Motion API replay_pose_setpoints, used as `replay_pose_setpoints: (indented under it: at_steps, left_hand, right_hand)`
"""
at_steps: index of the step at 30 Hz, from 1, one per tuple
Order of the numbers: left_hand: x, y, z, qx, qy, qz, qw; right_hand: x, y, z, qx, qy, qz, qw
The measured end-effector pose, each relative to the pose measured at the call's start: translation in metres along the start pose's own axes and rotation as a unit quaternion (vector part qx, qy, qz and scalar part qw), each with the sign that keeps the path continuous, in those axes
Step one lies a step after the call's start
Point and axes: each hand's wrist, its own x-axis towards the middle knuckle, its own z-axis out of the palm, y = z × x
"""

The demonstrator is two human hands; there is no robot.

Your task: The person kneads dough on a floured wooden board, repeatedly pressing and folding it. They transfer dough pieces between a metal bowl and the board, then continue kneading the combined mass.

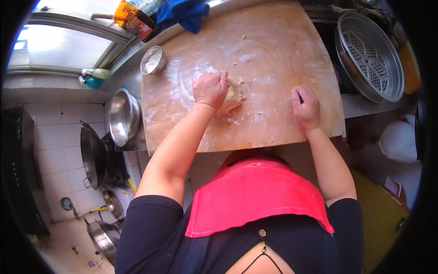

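My left hand [209,88] is curled into a fist against the left side of a rough lump of dough [233,96], covering part of it. The dough is pale yellow, with a ragged, crumbly right edge. Beneath it lies a large wooden board [273,51], streaked with white flour and dotted with dough scraps. Near the right side of the board is my right hand [305,107], loosely curled, apart from the dough. Nothing shows inside its fingers. A small metal bowl of flour [152,61] stands at the board's upper left edge.
An empty steel basin [123,118] sits left of the board. To the right is a perforated steamer tray [368,58]. A blue cloth [184,13] hangs over the far edge. A wok [92,156] stands farther left, and a spray bottle [94,80] is by the window.
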Motion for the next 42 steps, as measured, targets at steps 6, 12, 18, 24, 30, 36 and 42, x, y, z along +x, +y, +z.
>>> replay_pose_setpoints:
  at_steps: [6,12,18,24,30,36,42]
  left_hand:
    - [-0.006,0.023,-0.06,-0.011,-0.135,0.018,0.991]
    - [-0.08,0.016,-0.021,0.012,0.056,0.185,0.981]
    - [-0.07,0.021,-0.016,0.034,-0.052,0.11,0.992]
    - [0.033,0.026,0.024,0.106,0.108,0.089,0.984]
    - [0.047,0.019,0.036,0.021,0.092,0.08,0.992]
    - [0.027,-0.004,-0.034,-0.383,-0.198,-0.11,0.896]
    - [-0.007,0.016,-0.035,0.003,-0.005,0.165,0.986]
  right_hand:
    - [0.006,0.003,-0.002,-0.016,0.031,-0.016,0.999]
    - [0.002,-0.001,-0.003,0.004,0.026,-0.007,1.0]
    - [0.001,-0.003,-0.005,0.008,-0.004,0.014,1.0]
    - [0.004,-0.004,-0.004,0.008,0.008,-0.006,1.0]
    - [0.013,-0.004,-0.007,-0.001,0.017,0.001,1.0]
    - [0.009,-0.001,-0.004,0.019,0.025,0.005,0.999]
    - [0.011,-0.002,-0.004,0.005,0.022,0.003,1.0]
